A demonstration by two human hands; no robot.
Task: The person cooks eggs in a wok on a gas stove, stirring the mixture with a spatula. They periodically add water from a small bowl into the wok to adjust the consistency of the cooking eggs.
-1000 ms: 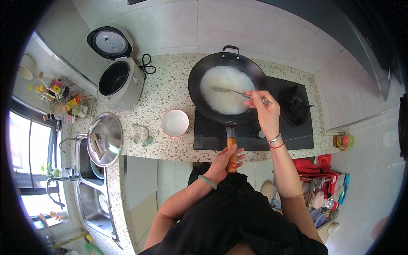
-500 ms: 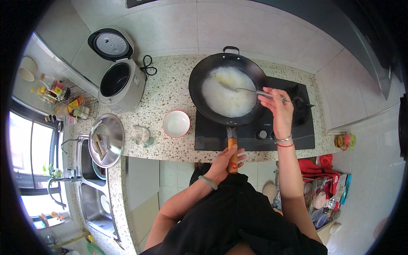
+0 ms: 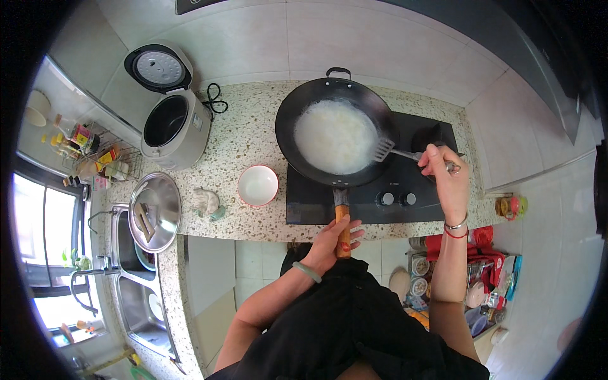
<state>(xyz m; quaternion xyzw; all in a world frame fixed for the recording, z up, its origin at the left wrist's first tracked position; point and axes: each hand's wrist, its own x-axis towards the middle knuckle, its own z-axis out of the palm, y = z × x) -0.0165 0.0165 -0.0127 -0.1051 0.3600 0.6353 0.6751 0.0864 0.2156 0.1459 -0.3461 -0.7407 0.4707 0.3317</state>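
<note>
A dark wok point(image 3: 292, 109) sits on the black gas stove point(image 3: 310, 212), holding a whitish, cloudy liquid point(image 3: 335, 136). My left hand point(image 3: 325, 246) is closed around its wooden handle point(image 3: 342, 221), thumb on top and fingertips showing on the far side. My right hand point(image 3: 448, 180) grips the handle of a slotted metal spatula point(image 3: 405, 153). The spatula's slotted head is at the right side of the wok, over its inner wall beside the liquid. Part of the spatula's handle is hidden by my fingers.
Left of the stove stand a white bowl point(image 3: 258, 185) with a red rim and an open rice cooker point(image 3: 180, 130). A small figurine point(image 3: 206, 201) and a metal lid point(image 3: 166, 206) lie farther left, by the sink point(image 3: 142, 304). Jars point(image 3: 510, 207) stand at the right.
My right hand has moved right with the spatula, drawing its head out of the liquid to the wok's right side. My left hand keeps hold of the wok handle.
</note>
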